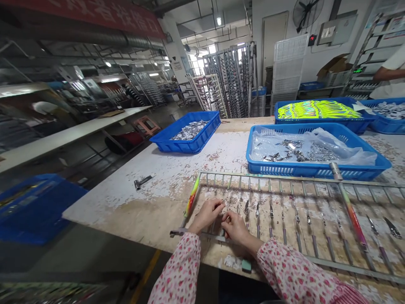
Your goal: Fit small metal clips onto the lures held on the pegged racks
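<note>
A long metal rack (pixel 284 179) with rows of pins lies flat on the worn workbench (pixel 164 185). Small shiny metal pieces (pixel 271 211) sit on several of its pins. My left hand (pixel 207 215) and my right hand (pixel 236 228) are close together over the rack's left end, both in floral sleeves. Each hand's fingers are pinched shut around a small part near the pins; the part is too small to name. A paint-stained bar (pixel 192 197) of the rack runs just left of my left hand.
A blue crate (pixel 316 169) lined with plastic and holding small metal pieces stands behind the rack. Another blue crate (pixel 190 145) is at back left, more crates (pixel 319 110) at back right. A small metal tool (pixel 142 182) lies left. Another person's arm (pixel 387 72) shows far right.
</note>
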A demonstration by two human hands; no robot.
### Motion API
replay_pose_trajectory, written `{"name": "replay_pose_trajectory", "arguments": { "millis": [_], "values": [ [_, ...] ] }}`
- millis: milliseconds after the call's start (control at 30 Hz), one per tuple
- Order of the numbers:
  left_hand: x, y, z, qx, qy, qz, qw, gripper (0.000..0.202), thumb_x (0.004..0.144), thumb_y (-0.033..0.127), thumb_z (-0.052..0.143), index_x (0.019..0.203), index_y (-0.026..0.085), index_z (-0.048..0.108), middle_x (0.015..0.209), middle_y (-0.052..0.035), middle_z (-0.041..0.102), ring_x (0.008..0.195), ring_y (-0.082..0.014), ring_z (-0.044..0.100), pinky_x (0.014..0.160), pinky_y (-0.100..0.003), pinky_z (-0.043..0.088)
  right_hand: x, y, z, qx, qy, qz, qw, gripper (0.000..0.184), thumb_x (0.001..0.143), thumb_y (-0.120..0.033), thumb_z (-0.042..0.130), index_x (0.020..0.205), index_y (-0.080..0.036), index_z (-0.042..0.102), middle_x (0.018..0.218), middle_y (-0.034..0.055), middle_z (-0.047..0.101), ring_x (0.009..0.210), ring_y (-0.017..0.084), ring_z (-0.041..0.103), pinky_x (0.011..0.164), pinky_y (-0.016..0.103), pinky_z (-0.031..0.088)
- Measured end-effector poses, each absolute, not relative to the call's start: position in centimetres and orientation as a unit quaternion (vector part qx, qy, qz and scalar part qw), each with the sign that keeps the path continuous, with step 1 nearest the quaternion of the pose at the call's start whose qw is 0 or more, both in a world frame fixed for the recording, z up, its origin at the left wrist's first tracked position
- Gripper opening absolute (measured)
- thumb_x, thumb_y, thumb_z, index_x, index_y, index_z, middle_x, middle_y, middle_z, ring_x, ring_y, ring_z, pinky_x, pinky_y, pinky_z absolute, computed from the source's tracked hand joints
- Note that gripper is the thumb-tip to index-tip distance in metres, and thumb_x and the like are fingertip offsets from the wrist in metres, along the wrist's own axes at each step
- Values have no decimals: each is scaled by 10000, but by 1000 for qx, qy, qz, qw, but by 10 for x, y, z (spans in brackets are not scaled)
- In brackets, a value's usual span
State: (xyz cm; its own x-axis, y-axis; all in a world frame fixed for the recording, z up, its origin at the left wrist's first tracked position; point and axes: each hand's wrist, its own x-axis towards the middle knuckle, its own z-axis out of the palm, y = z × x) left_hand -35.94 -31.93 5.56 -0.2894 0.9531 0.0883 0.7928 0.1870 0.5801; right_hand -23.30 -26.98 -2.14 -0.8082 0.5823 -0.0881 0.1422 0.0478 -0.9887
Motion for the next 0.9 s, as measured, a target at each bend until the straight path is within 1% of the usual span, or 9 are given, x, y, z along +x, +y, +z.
{"name": "replay_pose_trajectory", "arguments": {
  "millis": [200, 333, 433, 500, 567, 667, 733, 800, 900],
  "values": [
    [-357, -318, 54, 580, 749, 275, 166, 320, 838, 360, 433, 577, 177, 458, 605, 14, 467, 622, -146, 455, 567, -245, 299, -235, -270, -22, -278, -707, 627, 173, 168, 714, -35, 481, 734, -199, 448, 417, -96, 472, 371, 106, 516, 402, 171, 352],
    [-358, -317, 51, 580, 755, 267, 148, 310, 841, 345, 431, 583, 177, 471, 611, 9, 487, 635, -152, 472, 576, -249, 307, -233, -270, -18, -264, -686, 650, 193, 170, 729, -34, 478, 721, -199, 440, 423, -102, 455, 371, 100, 513, 394, 161, 353],
    [-355, -313, 47, 574, 770, 251, 123, 290, 845, 320, 432, 613, 175, 527, 642, -12, 547, 665, -168, 512, 605, -261, 341, -236, -267, -14, -275, -676, 668, 144, 167, 757, -27, 460, 767, -194, 453, 416, -94, 480, 348, 98, 493, 378, 156, 345],
    [-351, -312, 42, 570, 776, 246, 115, 271, 856, 306, 421, 697, 173, 595, 723, -40, 614, 723, -187, 555, 666, -282, 384, -239, -264, -9, -287, -664, 685, 87, 166, 797, -37, 420, 861, -179, 479, 411, -79, 510, 325, 101, 477, 364, 157, 344],
    [-346, -316, 37, 556, 782, 259, 108, 268, 870, 300, 404, 865, 170, 639, 877, -80, 664, 835, -211, 591, 761, -315, 417, -239, -262, -2, -294, -647, 703, 38, 249, 839, -49, 358, 1030, -152, 479, 417, -65, 533, 324, 110, 488, 365, 163, 369],
    [-339, -330, 27, 516, 799, 297, 88, 327, 886, 314, 386, 1094, 158, 584, 996, -111, 662, 913, -225, 608, 827, -352, 436, -226, -259, 13, -276, -629, 727, -4, 464, 870, -69, 325, 1330, -119, 296, 451, -52, 563, 398, 141, 575, 409, 197, 452],
    [-332, -344, 21, 498, 803, 317, 86, 320, 892, 339, 387, 1082, 156, 567, 919, -91, 662, 821, -212, 621, 768, -338, 456, -210, -253, 25, -228, -650, 725, -11, 569, 880, -110, 388, 1416, -121, 196, 518, -27, 602, 489, 165, 633, 450, 228, 501],
    [-321, -357, 15, 497, 797, 329, 98, 281, 892, 362, 404, 1012, 167, 568, 835, -56, 649, 711, -188, 609, 689, -305, 458, -192, -238, 37, -188, -689, 700, 15, 563, 875, -157, 466, 1409, -149, 285, 608, 4, 636, 548, 174, 652, 469, 247, 525],
    [-296, -366, 9, 511, 784, 330, 121, 220, 877, 356, 454, 970, 187, 559, 779, -24, 635, 627, -163, 584, 630, -271, 440, -167, -199, 55, -222, -714, 655, 108, 370, 866, -217, 516, 1234, -176, 522, 752, 40, 664, 571, 148, 641, 478, 241, 531]
  ]
}}
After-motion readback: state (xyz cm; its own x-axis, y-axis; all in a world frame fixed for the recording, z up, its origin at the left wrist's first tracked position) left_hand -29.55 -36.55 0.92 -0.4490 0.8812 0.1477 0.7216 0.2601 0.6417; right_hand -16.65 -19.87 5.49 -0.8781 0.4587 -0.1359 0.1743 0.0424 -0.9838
